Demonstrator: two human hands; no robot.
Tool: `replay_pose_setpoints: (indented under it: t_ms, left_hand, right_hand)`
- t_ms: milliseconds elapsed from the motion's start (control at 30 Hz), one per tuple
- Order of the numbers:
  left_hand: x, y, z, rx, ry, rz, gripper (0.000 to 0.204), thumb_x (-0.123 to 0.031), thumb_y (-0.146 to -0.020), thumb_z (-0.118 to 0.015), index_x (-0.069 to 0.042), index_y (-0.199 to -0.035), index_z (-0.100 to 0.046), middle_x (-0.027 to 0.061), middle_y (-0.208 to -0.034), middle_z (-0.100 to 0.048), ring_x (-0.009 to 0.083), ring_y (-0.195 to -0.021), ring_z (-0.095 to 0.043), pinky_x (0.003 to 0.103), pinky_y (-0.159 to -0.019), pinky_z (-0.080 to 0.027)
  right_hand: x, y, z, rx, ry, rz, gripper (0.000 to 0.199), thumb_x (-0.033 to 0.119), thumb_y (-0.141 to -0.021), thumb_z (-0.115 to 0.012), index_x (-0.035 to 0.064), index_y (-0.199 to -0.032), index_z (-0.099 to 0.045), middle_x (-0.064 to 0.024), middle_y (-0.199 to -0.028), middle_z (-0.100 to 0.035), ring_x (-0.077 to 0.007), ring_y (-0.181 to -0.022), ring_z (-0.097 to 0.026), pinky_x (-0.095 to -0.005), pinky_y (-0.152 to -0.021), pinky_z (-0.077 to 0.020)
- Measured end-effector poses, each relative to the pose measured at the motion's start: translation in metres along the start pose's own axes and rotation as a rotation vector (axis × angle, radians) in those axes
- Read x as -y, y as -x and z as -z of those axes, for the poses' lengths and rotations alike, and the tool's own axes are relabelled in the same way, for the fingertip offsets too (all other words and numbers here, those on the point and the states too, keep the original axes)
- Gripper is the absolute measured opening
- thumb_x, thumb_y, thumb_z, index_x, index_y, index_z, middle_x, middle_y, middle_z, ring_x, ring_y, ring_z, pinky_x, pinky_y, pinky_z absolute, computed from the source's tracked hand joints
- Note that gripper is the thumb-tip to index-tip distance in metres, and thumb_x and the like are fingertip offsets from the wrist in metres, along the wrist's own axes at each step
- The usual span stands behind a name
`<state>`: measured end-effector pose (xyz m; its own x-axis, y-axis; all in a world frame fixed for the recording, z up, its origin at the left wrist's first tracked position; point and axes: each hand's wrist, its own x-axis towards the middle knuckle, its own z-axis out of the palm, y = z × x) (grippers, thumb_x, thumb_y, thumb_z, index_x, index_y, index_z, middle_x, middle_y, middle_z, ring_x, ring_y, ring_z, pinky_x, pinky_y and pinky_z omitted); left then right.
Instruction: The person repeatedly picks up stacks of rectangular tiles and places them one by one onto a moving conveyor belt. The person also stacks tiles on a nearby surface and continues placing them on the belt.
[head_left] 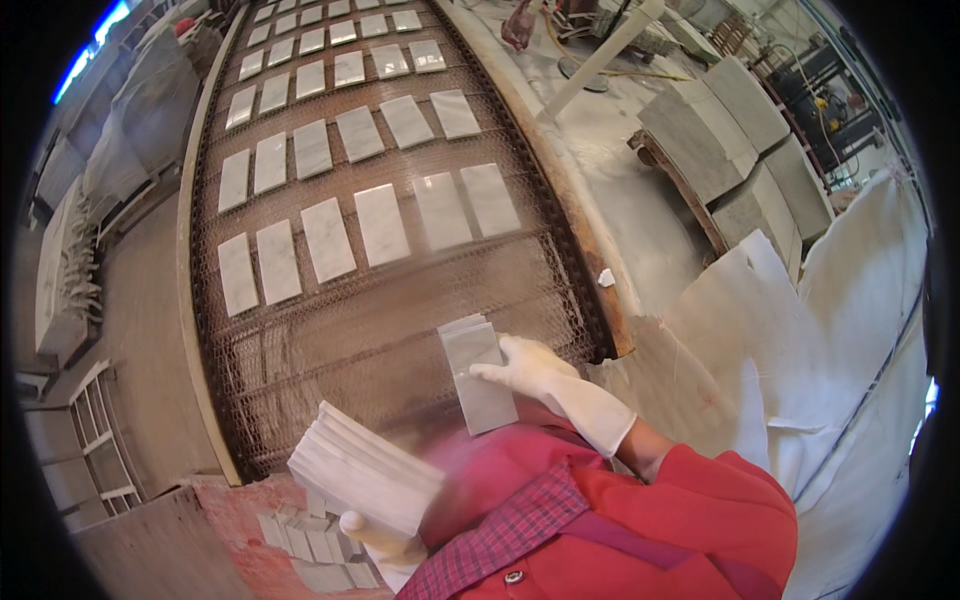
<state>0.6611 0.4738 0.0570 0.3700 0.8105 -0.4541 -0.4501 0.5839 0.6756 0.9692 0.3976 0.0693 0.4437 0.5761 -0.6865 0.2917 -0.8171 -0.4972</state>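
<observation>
My left hand (385,545), in a white glove, is closed under a thick stack of pale marble tiles (360,465) held tilted against my body. Part of that hand is hidden by the stack and my sleeve. My right hand (535,370), also gloved, grips a few grey-white tiles (480,375) by their right edge, thumb on the face, over the near end of a mesh conveyor belt (360,330). Ahead on the belt lie rows of rectangular marble tiles (328,240), spaced apart; the nearest row has several.
Rusty rails (585,240) edge the belt. To the lower left, more tiles (310,540) lie on a red surface (225,510). On the right are large grey slabs (740,120) on a wooden support and draped white sheeting (790,310). A white metal frame (105,440) stands left.
</observation>
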Motion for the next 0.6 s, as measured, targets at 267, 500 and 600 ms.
replay_pose_setpoints:
  t_ms: [267, 500, 600]
  left_hand:
    - [0.009, 0.001, -0.030, -0.034, 0.155, -0.100, 0.102, -0.061, -0.081, -0.061, -0.005, -0.159, -0.029, 0.0168, -0.155, -0.045, 0.0329, -0.136, -0.050, 0.047, -0.112, -0.045]
    - [-0.009, -0.014, -0.027, 0.161, 0.261, 0.144, 0.109, -0.052, -0.068, -0.074, -0.003, -0.156, -0.032, 0.0190, -0.148, -0.049, 0.0357, -0.129, -0.056, 0.049, -0.108, -0.048]
    - [-0.010, -0.018, -0.028, 0.244, 0.301, 0.204, 0.111, -0.050, -0.065, -0.076, -0.003, -0.156, -0.032, 0.0200, -0.145, -0.050, 0.0371, -0.127, -0.057, 0.050, -0.108, -0.048]
  right_hand:
    - [0.012, 0.009, 0.017, -0.297, 0.223, 0.074, 0.062, 0.059, -0.093, -0.064, 0.0111, -0.132, -0.066, -0.0204, -0.128, -0.068, -0.0364, -0.121, -0.063, -0.0453, -0.104, -0.0490]
    - [0.082, 0.030, 0.014, 0.342, -0.148, 0.375, 0.042, 0.040, -0.096, -0.070, 0.0094, -0.125, -0.072, -0.0137, -0.126, -0.070, -0.0240, -0.119, -0.065, -0.0354, -0.103, -0.0502]
    - [0.112, 0.027, -0.016, 0.533, -0.081, 0.444, 0.058, 0.043, -0.093, -0.072, 0.0058, -0.137, -0.063, -0.0142, -0.129, -0.069, -0.0238, -0.122, -0.064, -0.0355, -0.102, -0.0506]
